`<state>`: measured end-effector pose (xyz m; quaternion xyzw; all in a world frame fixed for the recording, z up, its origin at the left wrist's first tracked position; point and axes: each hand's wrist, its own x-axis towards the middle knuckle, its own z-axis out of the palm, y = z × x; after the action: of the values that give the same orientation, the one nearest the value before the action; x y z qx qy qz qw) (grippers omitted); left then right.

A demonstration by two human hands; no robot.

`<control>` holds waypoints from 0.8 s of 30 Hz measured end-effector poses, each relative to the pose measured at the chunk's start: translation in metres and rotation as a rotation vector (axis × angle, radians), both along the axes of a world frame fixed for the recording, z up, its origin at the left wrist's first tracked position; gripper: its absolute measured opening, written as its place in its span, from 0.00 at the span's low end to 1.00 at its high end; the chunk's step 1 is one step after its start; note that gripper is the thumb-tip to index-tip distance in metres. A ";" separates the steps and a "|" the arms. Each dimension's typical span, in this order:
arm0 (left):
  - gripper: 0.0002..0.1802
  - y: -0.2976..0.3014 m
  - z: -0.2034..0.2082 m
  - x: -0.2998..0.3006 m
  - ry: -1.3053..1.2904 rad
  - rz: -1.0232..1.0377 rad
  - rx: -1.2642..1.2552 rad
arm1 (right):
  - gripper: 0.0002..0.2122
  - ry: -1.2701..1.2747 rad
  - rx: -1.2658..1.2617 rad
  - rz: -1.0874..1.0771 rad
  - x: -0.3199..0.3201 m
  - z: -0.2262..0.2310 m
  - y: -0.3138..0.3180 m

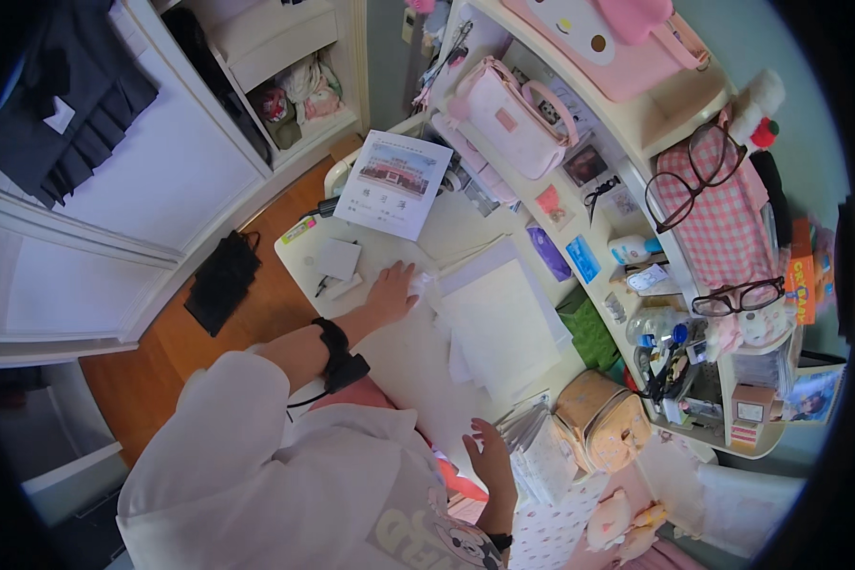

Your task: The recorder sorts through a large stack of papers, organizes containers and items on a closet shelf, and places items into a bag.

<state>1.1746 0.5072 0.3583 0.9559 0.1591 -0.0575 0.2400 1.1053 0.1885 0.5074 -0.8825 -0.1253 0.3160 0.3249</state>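
Note:
My left hand (pixel 392 291) rests on the white desk (pixel 389 356), its fingers pressed down on a crumpled white tissue (pixel 422 283) that peeks out beside them. Blank white paper sheets (pixel 505 328) lie just to the right of it in a loose stack. My right hand (pixel 490 458) hovers at the desk's near right edge, fingers apart and holding nothing. Beside that hand stands a row of books or papers (pixel 537 446), with a tan bag (pixel 603 418) past it. A printed booklet (pixel 394 183) with a building picture lies at the far left of the desk.
A small white box (pixel 337 258) sits near the desk's left edge. Shelves along the right hold a pink handbag (pixel 508 119), eyeglasses (pixel 695 180), a checked pink pouch (pixel 717 218) and bottles (pixel 634 249). A green item (pixel 591 328) lies by the shelf. A black bag (pixel 223 285) is on the floor.

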 end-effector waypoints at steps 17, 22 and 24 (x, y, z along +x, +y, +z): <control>0.24 0.125 0.000 0.018 0.244 0.327 -0.032 | 0.17 -0.072 -0.050 -0.035 -0.007 0.009 0.012; 0.23 0.118 0.010 0.009 0.193 0.332 -0.074 | 0.16 -0.086 -0.066 -0.042 -0.013 0.006 0.016; 0.21 0.108 0.019 -0.007 0.136 0.266 -0.126 | 0.16 -0.083 -0.071 -0.044 -0.014 0.005 0.018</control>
<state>1.1676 0.6151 0.3773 0.9034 0.2963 -0.0994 0.2936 1.0908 0.2064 0.5121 -0.9084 -0.1079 0.2764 0.2945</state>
